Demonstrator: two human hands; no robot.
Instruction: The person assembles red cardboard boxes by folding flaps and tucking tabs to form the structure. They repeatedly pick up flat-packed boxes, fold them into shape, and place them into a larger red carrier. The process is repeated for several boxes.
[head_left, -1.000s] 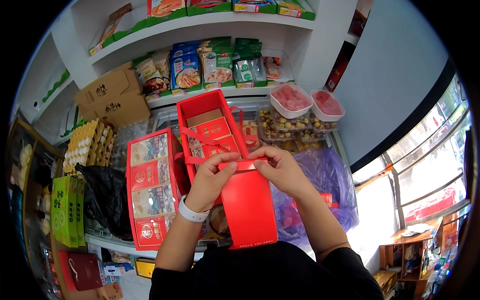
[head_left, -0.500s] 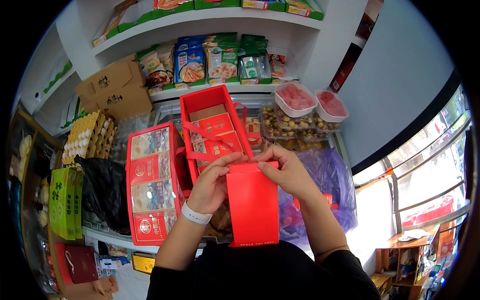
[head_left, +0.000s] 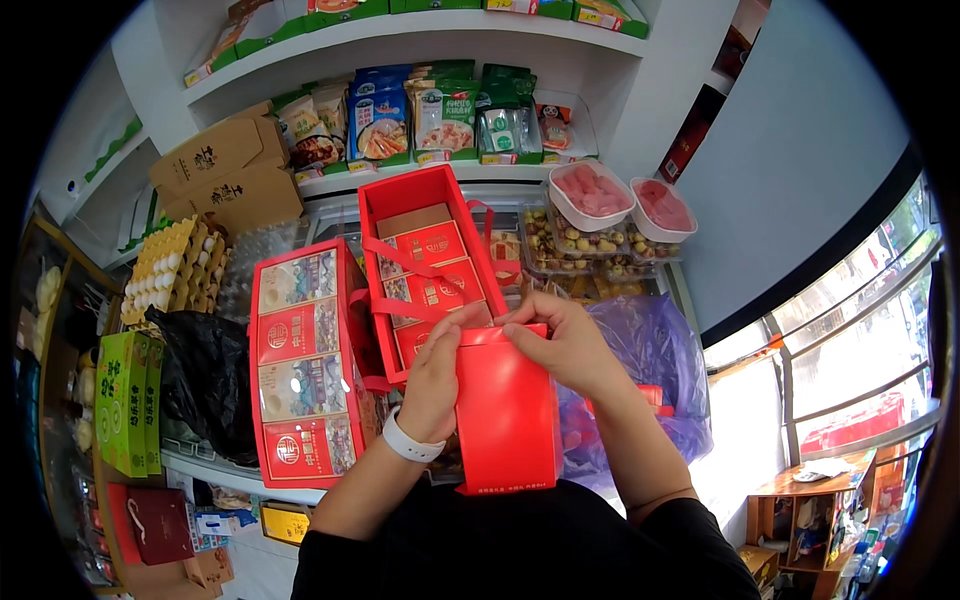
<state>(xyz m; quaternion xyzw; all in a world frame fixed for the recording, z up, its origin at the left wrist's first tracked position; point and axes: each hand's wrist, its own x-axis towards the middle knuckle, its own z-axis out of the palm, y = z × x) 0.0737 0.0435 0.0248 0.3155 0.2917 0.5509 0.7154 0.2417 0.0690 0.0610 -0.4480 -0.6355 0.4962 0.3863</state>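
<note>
Red carton (head_left: 508, 420) held before torso, top edge pinched between thumbs and curled fingers of left hand (head_left: 440, 375) and right hand (head_left: 557, 345). Seen from carton: purple bag (head_left: 655, 345) at two o'clock, windowed red box (head_left: 300, 388) toward ten, open red box (head_left: 402, 204) at eleven; white tubs (head_left: 590, 222) stacked farther at one.

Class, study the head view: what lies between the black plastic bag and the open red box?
The head view shows a packed red gift box between the black plastic bag and the open red box.
</note>
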